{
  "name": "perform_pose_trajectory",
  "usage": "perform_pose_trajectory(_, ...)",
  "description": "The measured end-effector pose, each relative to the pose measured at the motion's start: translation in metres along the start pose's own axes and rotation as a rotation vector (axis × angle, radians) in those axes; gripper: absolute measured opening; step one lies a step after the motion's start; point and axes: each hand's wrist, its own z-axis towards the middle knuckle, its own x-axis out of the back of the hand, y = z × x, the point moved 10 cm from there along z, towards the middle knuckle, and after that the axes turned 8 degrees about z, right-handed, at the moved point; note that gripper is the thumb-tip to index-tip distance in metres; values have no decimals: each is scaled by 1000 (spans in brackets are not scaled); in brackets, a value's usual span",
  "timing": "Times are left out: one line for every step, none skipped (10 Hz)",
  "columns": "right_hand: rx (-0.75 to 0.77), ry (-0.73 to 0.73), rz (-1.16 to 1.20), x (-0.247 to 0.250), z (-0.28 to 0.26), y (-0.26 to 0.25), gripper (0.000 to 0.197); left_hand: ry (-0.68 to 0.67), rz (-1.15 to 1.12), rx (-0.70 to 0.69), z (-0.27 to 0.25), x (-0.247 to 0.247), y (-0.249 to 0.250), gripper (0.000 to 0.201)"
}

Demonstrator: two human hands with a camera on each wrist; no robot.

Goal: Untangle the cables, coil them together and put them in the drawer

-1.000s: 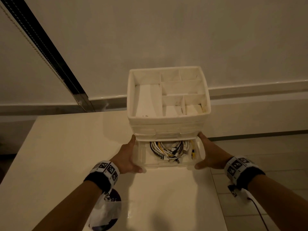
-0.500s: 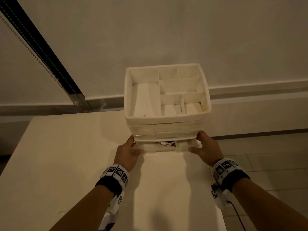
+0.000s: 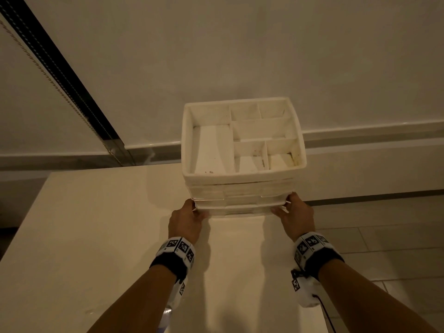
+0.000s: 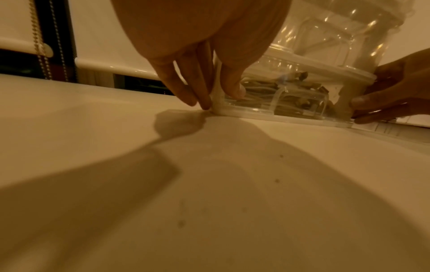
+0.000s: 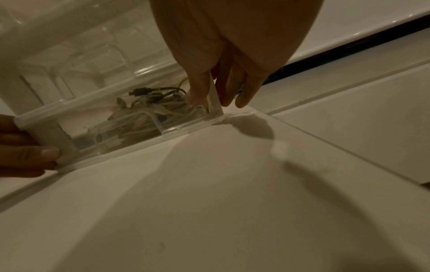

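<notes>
A small white plastic drawer unit [image 3: 242, 186] with an open, divided tray on top is seen standing at the far edge of the pale, smooth table [image 3: 96, 236]. Its lowest clear plastic drawer [image 4: 279, 108] is pushed in, flush with the front of the unit. The coiled bundle of white and dark cables [image 5: 144, 114] lies inside that drawer — visible through its transparent front (a moulded handle crosses the view). The left hand [image 3: 185, 221] is set at the drawer's left front corner, with the thumb pressed on the front face and the fingers [image 4: 186, 92] laid along the side wall. The right hand [image 3: 296, 216] is placed likewise at the right front corner — thumb on the front, fingers on the side. The corners are lightly pinched by both hands.
</notes>
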Motion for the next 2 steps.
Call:
perform_pose_trajectory(-23, -43, 12, -5, -2, -1, 45, -46, -20, -23, -1, -2, 3, 30)
perform_pose_trajectory(-20, -82, -3, -2, -39, 7, 74, -134, -167, -60, -32, -4, 2, 58)
